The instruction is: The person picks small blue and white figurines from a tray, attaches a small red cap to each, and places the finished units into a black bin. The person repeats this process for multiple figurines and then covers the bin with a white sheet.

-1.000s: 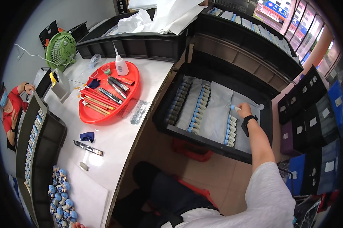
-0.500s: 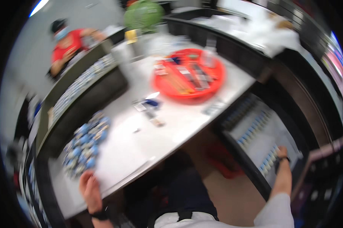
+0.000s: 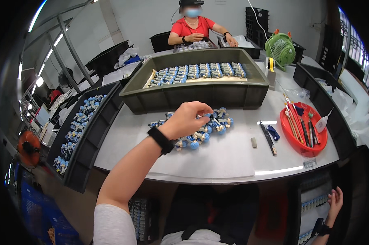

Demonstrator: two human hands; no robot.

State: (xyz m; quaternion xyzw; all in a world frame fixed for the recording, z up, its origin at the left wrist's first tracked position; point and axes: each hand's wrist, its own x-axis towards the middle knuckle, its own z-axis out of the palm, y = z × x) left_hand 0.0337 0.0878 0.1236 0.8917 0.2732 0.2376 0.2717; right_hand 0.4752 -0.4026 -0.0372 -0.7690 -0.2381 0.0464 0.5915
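On the white table lies a loose pile of small figurines (image 3: 194, 144) with round blue tops and pale and dark bodies. My left hand (image 3: 188, 118) reaches over this pile, its thumb and fingertips closed around one figurine (image 3: 210, 116) at the upper part of the heap. At the lower right, my right hand (image 3: 334, 202) is raised beside a black tray (image 3: 299, 200), fingers apart and nothing seen in them. Rows of similar figurines (image 3: 315, 203) lie on white sheets in that tray.
A large grey-green bin (image 3: 184, 97) with figurine rows stands behind the pile. Left is a black bin (image 3: 90, 149) of figurines. A red basket (image 3: 305, 151) holds brushes and a bottle; a dark pen-like tool (image 3: 268, 139) lies beside it. A person (image 3: 194, 30) works opposite, near a green fan (image 3: 281, 49).
My view has swung toward the table's middle. My left hand has gone from the table's front edge onto the pile; my right hand has lifted off the figurine rows in the tray.
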